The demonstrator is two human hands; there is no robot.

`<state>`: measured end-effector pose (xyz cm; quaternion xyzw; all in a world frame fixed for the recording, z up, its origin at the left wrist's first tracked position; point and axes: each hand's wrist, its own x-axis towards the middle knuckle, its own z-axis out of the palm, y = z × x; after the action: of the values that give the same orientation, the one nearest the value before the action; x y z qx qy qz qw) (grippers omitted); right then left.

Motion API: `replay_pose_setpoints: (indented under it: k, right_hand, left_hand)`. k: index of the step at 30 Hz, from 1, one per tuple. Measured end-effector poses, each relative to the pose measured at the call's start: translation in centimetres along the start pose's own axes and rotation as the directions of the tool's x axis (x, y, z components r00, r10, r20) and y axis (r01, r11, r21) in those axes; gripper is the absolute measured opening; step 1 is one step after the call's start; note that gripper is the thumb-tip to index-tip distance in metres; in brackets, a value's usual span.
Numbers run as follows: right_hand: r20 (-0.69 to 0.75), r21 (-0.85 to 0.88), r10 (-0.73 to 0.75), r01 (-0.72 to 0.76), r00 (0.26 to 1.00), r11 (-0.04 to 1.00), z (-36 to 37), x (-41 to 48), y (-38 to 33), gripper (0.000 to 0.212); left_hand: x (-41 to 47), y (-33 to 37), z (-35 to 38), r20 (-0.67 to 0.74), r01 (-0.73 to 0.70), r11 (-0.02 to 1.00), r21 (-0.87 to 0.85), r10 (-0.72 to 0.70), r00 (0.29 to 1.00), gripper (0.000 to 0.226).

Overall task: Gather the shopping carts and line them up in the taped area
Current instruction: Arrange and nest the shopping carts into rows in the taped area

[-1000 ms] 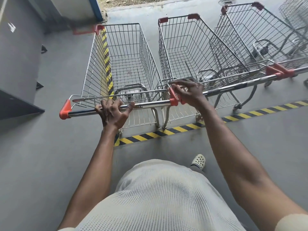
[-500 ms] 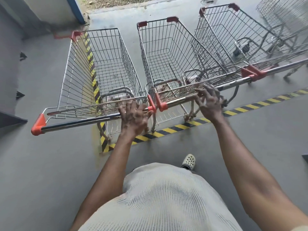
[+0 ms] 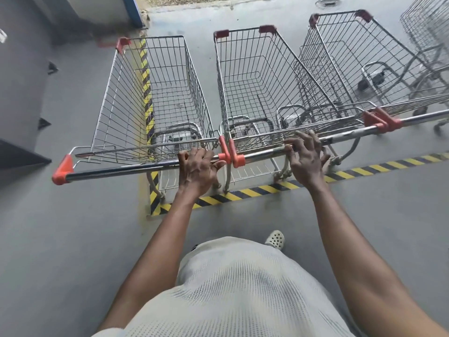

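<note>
Three wire shopping carts with orange handle caps stand side by side, noses pointing away from me. The left cart point(image 3: 155, 98) sits over the left strip of yellow-black floor tape point(image 3: 146, 76). The middle cart point(image 3: 252, 88) and the right cart point(image 3: 352, 64) stand beyond the near tape strip point(image 3: 255, 190). My left hand point(image 3: 196, 169) grips the left cart's handle point(image 3: 116, 171) near its right end. My right hand point(image 3: 307, 159) lies over the middle cart's handle point(image 3: 345, 136), fingers curled loosely around the bar.
A fourth cart point(image 3: 427, 32) shows at the far right edge. A grey wall point(image 3: 19, 81) with a dark ledge point(image 3: 19, 154) runs along the left. A blue post point(image 3: 132, 10) and a floor drain point(image 3: 326, 3) lie ahead. My white shoe point(image 3: 275, 239) is behind the tape.
My left hand has slid right along the left cart's handle to its right end. My right hand has moved right along the middle cart's handle. The two handles now line up end to end.
</note>
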<state>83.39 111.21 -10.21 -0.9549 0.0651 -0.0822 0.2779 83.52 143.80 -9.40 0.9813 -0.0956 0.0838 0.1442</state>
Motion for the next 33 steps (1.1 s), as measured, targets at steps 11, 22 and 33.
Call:
replay_pose_setpoints:
  k: [11,22,33]
  right_hand:
    - [-0.063,-0.146,0.161,-0.168,0.985,0.975,-3.1,1.4,4.1,0.055]
    - [0.142,-0.241,0.044,-0.009,0.989,0.97,-5.3,7.0,6.8,0.069]
    - [0.297,-0.291,0.233,-0.145,0.926,0.946,-3.1,15.7,2.3,0.087]
  left_hand:
    - [0.7,14.8,1.8,-0.071,-0.377,0.926,-0.027,0.375,0.924,0.042]
    - [6.0,16.0,7.2,-0.135,-0.041,0.994,0.099,0.054,0.989,0.017]
    - [16.3,13.4,4.5,0.303,0.195,0.977,-0.085,-0.161,0.939,0.022]
